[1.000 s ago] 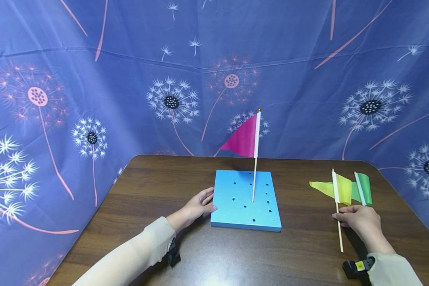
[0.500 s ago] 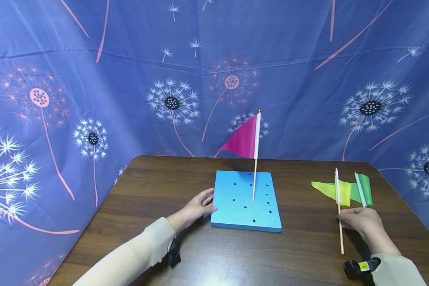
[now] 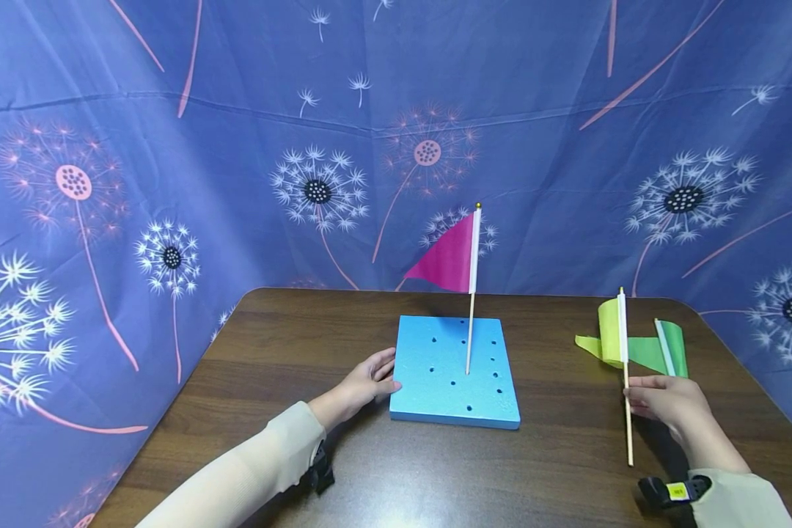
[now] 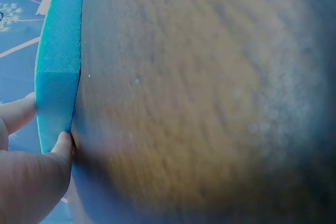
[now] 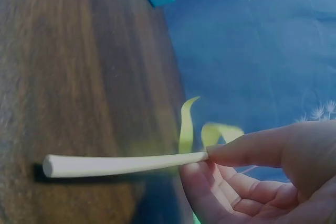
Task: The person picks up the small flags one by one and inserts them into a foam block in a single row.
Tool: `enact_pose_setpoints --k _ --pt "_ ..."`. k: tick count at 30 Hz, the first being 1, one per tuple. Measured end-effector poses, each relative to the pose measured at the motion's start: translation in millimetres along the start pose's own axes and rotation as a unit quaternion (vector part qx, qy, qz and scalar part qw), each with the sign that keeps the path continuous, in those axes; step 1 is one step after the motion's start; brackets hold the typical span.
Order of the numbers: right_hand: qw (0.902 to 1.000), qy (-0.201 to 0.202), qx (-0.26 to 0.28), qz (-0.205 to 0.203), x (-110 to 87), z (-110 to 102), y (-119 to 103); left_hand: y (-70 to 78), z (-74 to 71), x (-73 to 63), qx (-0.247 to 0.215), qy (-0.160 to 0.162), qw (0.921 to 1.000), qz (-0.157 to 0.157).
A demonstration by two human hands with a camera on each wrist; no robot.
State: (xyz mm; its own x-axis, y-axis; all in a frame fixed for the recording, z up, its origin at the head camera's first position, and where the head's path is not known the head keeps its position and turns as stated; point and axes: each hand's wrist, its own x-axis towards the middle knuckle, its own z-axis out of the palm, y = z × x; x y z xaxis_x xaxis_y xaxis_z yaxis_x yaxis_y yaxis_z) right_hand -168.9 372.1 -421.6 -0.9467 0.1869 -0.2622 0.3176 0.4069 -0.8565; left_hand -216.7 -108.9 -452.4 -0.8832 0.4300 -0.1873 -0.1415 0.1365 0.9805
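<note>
My right hand (image 3: 669, 407) pinches the wooden stick of a yellow flag (image 3: 610, 334) between thumb and fingers. In the right wrist view the stick (image 5: 121, 164) reaches out past the fingertips, its lower end above the table. Behind the yellow one lies a green flag (image 3: 675, 350), its stick partly hidden by my hand. My left hand (image 3: 363, 381) rests against the left edge of a blue board (image 3: 449, 400) with several small holes; in the left wrist view the thumb and a finger touch the board's side (image 4: 58, 103). A magenta flag (image 3: 445, 257) stands upright in the board.
The brown wooden table (image 3: 290, 330) carries everything. Behind it hangs a blue cloth (image 3: 541, 161) with dandelion prints. Table surface lies between the board and the flags on the right.
The yellow flag has risen and its stick stands more upright; its cloth now curls. My right hand has shifted slightly right. Left hand, board and magenta flag stay put.
</note>
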Motion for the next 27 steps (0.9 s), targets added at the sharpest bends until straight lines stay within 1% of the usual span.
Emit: enact_pose_setpoints --k 4,8,11,12,15,18,22,27 --pt "0.9999 0.004 -0.004 -0.012 2.1 -1 -2 0.4 0.1 -0.4 -0.001 0.001 1.0 -0.002" --pt "0.9997 0.004 0.017 -0.018 10.6 -4 3 -0.5 0.3 0.1 -0.003 0.001 1.0 0.001" --pt "0.9994 0.012 0.028 -0.014 12.8 -3 3 -1.9 0.4 0.4 -0.002 0.001 1.0 0.004" --pt "0.9995 0.01 0.021 -0.02 12.2 -2 1 -2.2 0.5 0.5 -0.002 0.001 1.0 0.005" --pt "0.9996 0.02 0.008 -0.019 7.6 1 -7 -2.6 0.7 0.4 -0.001 0.001 1.0 0.003" --pt "0.9992 0.02 -0.005 -0.034 0.9 5 -17 -2.3 0.8 0.3 0.001 0.001 1.0 0.0" --pt "0.9985 0.021 -0.005 -0.05 -4.8 10 -29 -1.2 0.5 0.1 0.0 0.003 1.0 -0.005" --pt "0.998 0.016 0.003 -0.06 -5.2 14 -42 0.5 -0.6 0.7 -0.001 0.004 1.0 -0.006"
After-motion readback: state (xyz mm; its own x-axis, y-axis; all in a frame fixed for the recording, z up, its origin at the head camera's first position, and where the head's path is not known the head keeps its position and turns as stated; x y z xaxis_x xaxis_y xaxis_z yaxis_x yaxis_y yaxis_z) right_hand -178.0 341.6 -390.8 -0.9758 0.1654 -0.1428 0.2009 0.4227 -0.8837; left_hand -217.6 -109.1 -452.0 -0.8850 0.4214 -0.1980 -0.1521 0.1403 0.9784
